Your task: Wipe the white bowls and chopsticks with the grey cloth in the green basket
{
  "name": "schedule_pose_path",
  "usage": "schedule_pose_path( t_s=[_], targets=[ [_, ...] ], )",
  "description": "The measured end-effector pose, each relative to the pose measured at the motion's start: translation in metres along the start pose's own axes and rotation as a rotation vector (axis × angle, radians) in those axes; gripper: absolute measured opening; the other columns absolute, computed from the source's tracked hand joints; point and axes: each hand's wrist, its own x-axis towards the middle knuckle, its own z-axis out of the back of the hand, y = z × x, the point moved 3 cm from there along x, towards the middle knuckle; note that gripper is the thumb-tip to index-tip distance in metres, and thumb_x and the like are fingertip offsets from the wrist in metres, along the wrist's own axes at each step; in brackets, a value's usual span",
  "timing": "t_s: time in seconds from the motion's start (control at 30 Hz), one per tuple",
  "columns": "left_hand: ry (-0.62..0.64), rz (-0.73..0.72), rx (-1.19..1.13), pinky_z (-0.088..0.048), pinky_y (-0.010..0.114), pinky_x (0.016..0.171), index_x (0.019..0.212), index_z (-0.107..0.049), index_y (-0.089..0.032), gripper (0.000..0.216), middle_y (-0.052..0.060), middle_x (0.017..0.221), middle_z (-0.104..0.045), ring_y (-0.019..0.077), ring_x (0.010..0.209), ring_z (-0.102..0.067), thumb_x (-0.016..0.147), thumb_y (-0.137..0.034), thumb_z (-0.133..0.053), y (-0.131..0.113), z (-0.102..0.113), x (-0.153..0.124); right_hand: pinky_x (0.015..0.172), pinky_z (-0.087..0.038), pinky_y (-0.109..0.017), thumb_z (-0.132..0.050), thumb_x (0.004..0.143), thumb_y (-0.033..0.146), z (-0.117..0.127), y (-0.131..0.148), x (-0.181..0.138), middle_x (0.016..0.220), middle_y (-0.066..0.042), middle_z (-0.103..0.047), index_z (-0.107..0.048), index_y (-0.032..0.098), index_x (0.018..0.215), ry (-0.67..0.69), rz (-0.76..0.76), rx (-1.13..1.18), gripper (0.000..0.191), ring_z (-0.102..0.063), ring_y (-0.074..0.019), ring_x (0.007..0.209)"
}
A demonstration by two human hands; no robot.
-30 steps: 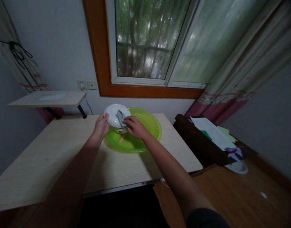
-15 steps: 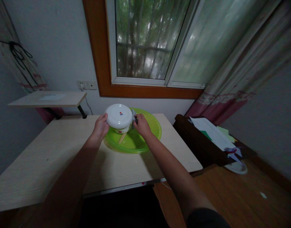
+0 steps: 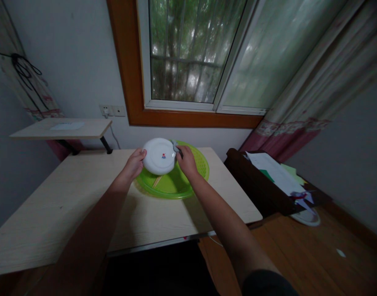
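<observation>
White plate (image 3: 158,161), small red-and-blue mark toward my camera, held tilted above the green basket (image 3: 171,194) at its ten o'clock. From my remote post I see the left hand (image 3: 135,163) gripping the plate's rim at nine o'clock, thumb on the face. Right hand (image 3: 187,161), at three o'clock, fingers pinching a grey cloth (image 3: 175,145) against the edge. Chopsticks (image 3: 157,181) in the basket, at six o'clock from the plate. Pale table (image 3: 164,218) beneath; window (image 3: 188,53) at twelve.
</observation>
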Motion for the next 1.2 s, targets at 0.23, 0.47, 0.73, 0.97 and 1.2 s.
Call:
schedule_pose_path(
  t_s=[0.23,0.47,0.73,0.97,1.2],
  targets=[
    [0.078,0.038,0.086,-0.051,0.028,0.073,0.093,-0.07,-0.016,0.036,0.007,0.087,-0.073,0.0207,0.081,-0.065,0.071,-0.038,-0.088,0.001,-0.012,-0.005,0.111,-0.046,-0.049,-0.059,0.096,0.019,0.0,0.038,-0.008,0.128,-0.015,-0.068,-0.075,0.019,0.124,0.187,0.316,-0.037,0.032,-0.057,-0.0295,0.122],
    [0.1,0.032,0.084,-0.05,0.028,0.072,0.096,-0.067,-0.015,0.043,0.006,0.089,-0.073,0.0201,0.08,-0.066,0.071,-0.044,-0.088,0.0,-0.015,-0.005,0.115,-0.043,-0.05,-0.056,0.101,0.026,0.0,0.062,-0.018,0.141,-0.012,-0.064,-0.068,0.022,0.14,0.371,0.472,-0.174,0.04,-0.051,-0.0304,0.129],
    [0.009,-0.051,0.117,-0.047,0.025,0.069,0.086,-0.063,-0.016,0.049,0.002,0.083,-0.068,0.0158,0.077,-0.06,0.065,-0.05,-0.092,0.003,-0.009,0.0,0.108,-0.043,-0.053,-0.049,0.107,0.035,0.009,0.046,-0.009,0.126,-0.017,-0.068,-0.08,0.018,0.114,0.154,0.119,-0.407,0.036,-0.049,-0.0355,0.122],
    [-0.07,-0.104,0.098,-0.044,0.023,0.066,0.082,-0.059,-0.018,0.045,-0.001,0.078,-0.061,0.0139,0.072,-0.056,0.07,-0.049,-0.089,0.004,-0.002,0.004,0.104,-0.047,-0.046,-0.052,0.104,0.026,-0.007,0.034,-0.01,0.108,-0.016,-0.067,-0.079,0.015,0.104,0.253,0.134,-0.306,0.029,-0.059,-0.0296,0.108],
    [-0.075,-0.094,0.091,-0.048,0.025,0.071,0.086,-0.059,-0.018,0.045,0.001,0.082,-0.064,0.0163,0.078,-0.059,0.07,-0.049,-0.088,0.002,-0.004,0.001,0.104,-0.051,-0.044,-0.066,0.091,0.017,-0.01,0.021,-0.011,0.119,-0.016,-0.062,-0.076,0.014,0.113,0.2,0.098,-0.151,0.024,-0.061,-0.0281,0.11]
  ],
)
